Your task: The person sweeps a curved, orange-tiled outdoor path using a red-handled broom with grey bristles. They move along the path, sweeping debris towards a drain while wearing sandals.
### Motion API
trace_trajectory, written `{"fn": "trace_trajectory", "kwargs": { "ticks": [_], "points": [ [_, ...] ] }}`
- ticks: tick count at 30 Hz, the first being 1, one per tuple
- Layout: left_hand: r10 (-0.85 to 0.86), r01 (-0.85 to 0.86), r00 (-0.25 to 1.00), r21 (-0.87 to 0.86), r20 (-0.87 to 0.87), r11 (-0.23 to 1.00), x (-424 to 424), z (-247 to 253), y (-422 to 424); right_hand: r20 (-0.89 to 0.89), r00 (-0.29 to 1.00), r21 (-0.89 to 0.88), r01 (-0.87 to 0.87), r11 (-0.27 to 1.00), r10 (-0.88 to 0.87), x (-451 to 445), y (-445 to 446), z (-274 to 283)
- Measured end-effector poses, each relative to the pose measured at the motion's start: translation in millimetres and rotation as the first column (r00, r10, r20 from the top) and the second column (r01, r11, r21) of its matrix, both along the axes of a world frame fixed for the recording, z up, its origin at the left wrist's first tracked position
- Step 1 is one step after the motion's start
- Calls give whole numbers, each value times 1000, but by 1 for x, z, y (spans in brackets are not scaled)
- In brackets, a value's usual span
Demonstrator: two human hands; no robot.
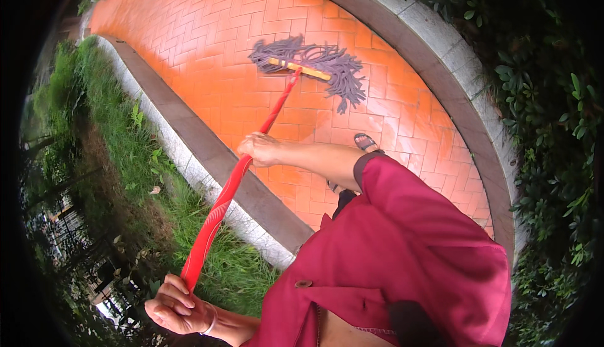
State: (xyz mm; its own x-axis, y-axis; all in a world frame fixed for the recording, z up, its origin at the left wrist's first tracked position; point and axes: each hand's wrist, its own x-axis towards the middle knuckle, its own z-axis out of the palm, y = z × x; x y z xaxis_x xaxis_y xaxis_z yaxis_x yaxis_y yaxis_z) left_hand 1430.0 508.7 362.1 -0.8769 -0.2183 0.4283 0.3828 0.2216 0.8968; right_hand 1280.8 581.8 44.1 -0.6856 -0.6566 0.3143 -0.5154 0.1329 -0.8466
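A string mop with greyish-purple strands (347,73) rests on wet-looking orange paving. Its strands spread to both sides of a yellow head bar (314,72). A red shaft (214,215), patterned with thin pale lines, slants from the bar down toward the lower left. Partway along it, my right hand (259,149) is closed around the shaft. At the shaft's upper end, close to my body, my left hand (177,305) grips it, with a pale bracelet (213,319) on that wrist.
Low stone kerbs (453,54) border the curved brick path (226,26). Grass (108,92) grows beyond the left kerb, and leafy shrubs (542,158) stand along the right. My sandalled foot (365,142) is on the paving behind the mop.
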Motion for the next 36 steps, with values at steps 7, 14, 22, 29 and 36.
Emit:
{"fn": "trace_trajectory", "kwargs": {
  "ticks": [7,14,22,29,36],
  "points": [
    [-219,201,974,214,63,956,-55,-27,18,94,936,109,330,938,-340,35,125,-23],
    [-425,314,873,390,241,866,-81,-89,66,231,843,433,358,827,-486,99,241,-45],
    [-190,80,946,380,262,922,-46,-50,24,271,936,378,113,919,-226,100,170,-36],
    [147,-156,987,136,71,978,13,-10,21,57,998,170,0,985,-10,35,60,-13],
    [98,-97,995,-104,3,990,1,-2,65,24,998,-147,53,988,-50,-1,48,0]
  ]
}}
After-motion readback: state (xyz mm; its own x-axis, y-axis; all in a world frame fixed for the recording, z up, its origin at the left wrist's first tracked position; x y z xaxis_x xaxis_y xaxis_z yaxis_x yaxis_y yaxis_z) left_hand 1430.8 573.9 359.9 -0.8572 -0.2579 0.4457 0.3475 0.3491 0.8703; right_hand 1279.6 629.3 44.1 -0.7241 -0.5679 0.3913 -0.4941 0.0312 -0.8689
